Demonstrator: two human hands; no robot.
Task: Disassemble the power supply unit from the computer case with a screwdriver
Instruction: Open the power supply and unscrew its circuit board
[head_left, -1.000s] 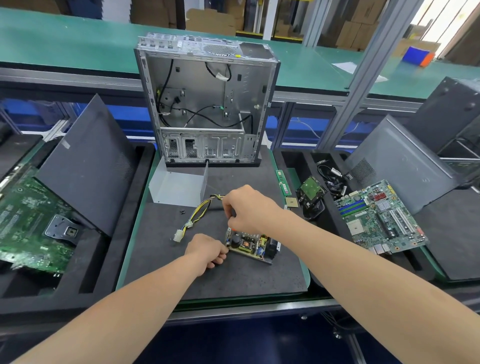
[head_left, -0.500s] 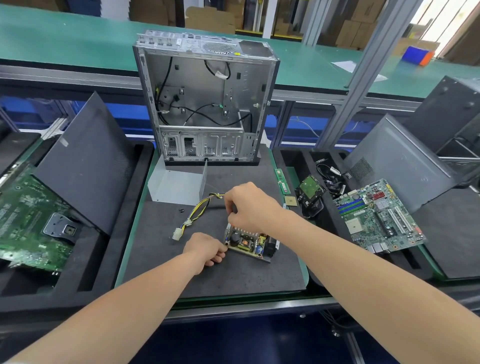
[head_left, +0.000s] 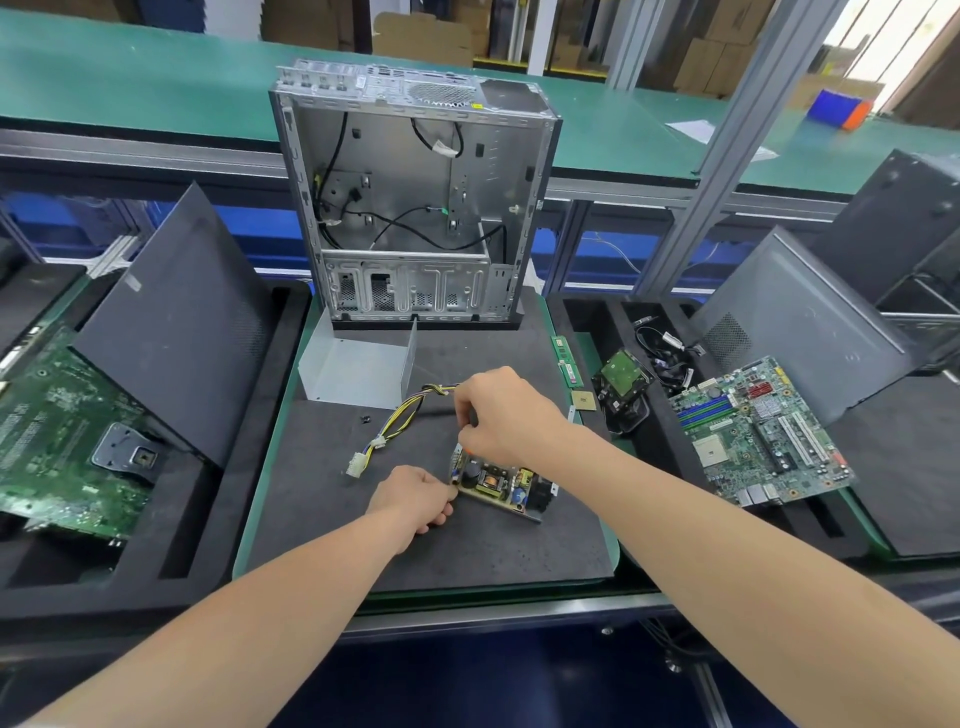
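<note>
The head camera looks down on a dark grey foam work mat (head_left: 311, 519) with a green rim. Judging by the layout, the task is far along: the silver steel computer case (head_left: 415, 208) stands upright and nearly hollow at the mat's far edge, only black cables left inside, while the power supply's green circuit board (head_left: 501, 486), studded with a black capacitor and a yellow-wound transformer, lies flat near the mat's centre. Its bent, matte grey sheet-metal cover (head_left: 358, 366) rests apart, just in front of the case. A yellow and black wire bundle (head_left: 397, 421) trails leftward to a white plastic connector. The right hand (head_left: 504, 415) is closed over the board's far end, seemingly around an orange-handled screwdriver, mostly hidden. The left hand (head_left: 415, 501) pinches the board's near-left corner with curled fingers. What seems left is freeing the board's last fastenings.
</note>
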